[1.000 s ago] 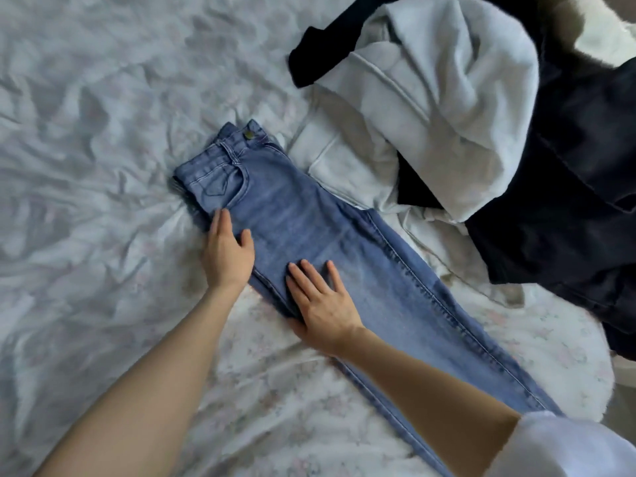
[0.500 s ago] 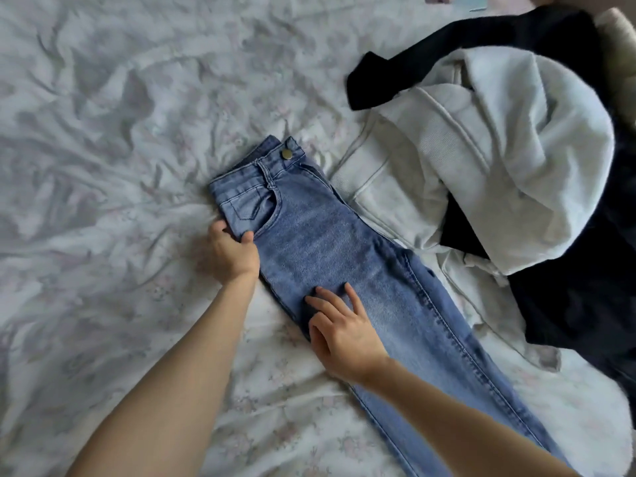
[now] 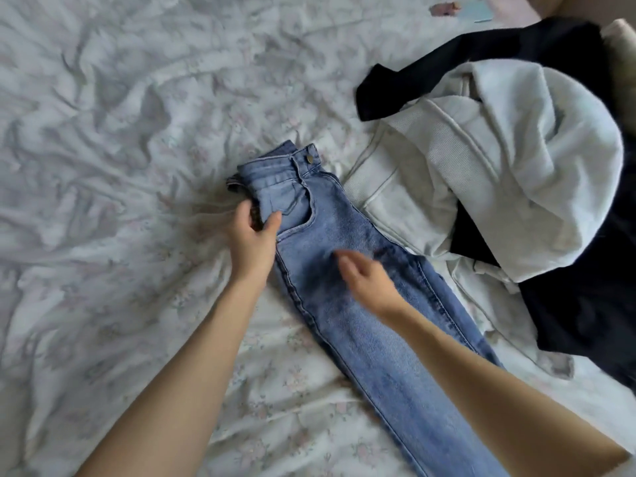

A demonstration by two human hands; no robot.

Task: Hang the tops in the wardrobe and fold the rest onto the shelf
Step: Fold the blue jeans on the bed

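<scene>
Our left hand [image 3: 253, 241] pinching blue jeans [image 3: 347, 280] near pocket on bedsheet [image 3: 113, 173]; right hand [image 3: 370, 280] blurry above jeans, relaxed, holding nothing.

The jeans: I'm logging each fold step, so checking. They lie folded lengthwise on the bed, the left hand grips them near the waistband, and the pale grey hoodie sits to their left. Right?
Not quite. The head view shows the pale grey hoodie lying to the right of the jeans, not the left. The rest holds: folded lengthwise on the bed, left hand gripping near the waistband.

no legible text, jeans [image 3: 347, 270] button perhaps embossed
</scene>
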